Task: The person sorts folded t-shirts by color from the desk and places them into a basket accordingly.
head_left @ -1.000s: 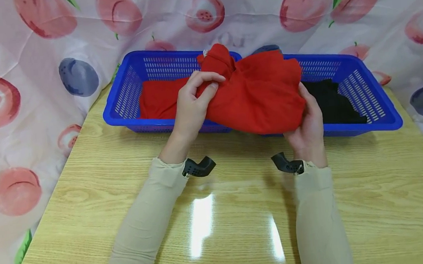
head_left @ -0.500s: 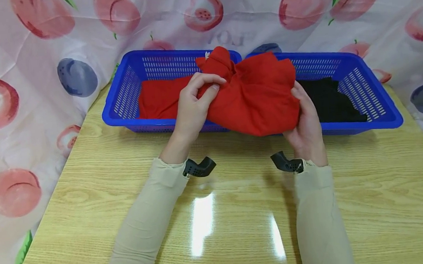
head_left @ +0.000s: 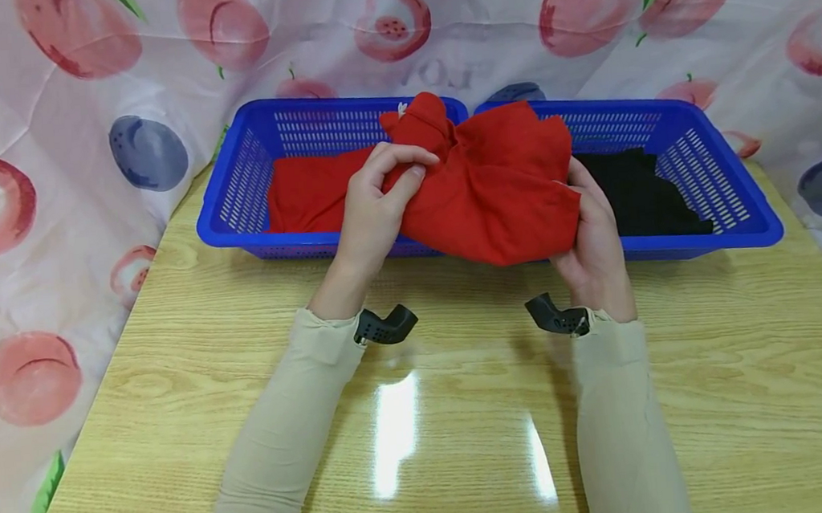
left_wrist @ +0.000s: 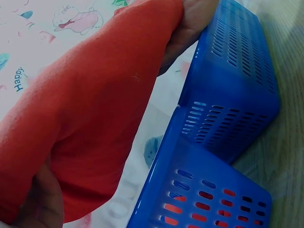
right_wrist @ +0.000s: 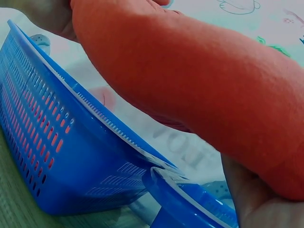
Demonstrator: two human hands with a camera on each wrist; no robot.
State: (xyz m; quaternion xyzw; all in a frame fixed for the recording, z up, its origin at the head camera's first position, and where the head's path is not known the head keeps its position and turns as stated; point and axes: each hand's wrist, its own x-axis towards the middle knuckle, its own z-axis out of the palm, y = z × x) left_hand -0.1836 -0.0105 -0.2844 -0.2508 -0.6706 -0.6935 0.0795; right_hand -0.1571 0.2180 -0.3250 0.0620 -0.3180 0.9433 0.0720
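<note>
A bunched red garment is held up between both hands, in front of and above where two blue baskets meet. On its left side, my left hand pinches the cloth between thumb and curled fingers. My right hand grips the right end, its fingers partly behind the fabric. A small white tag shows at the garment's upper left. In the left wrist view the red cloth stretches across to the right hand. The right wrist view shows the cloth's smooth underside over the right palm.
More red cloth lies in the left blue basket. Black cloth lies in the right blue basket. Both stand on a wooden table, before a fruit-print curtain.
The garment's right end has drawn in slightly to the left, together with the right hand. A fold of its edge now stands out by the right fingers. My left hand has barely moved.
</note>
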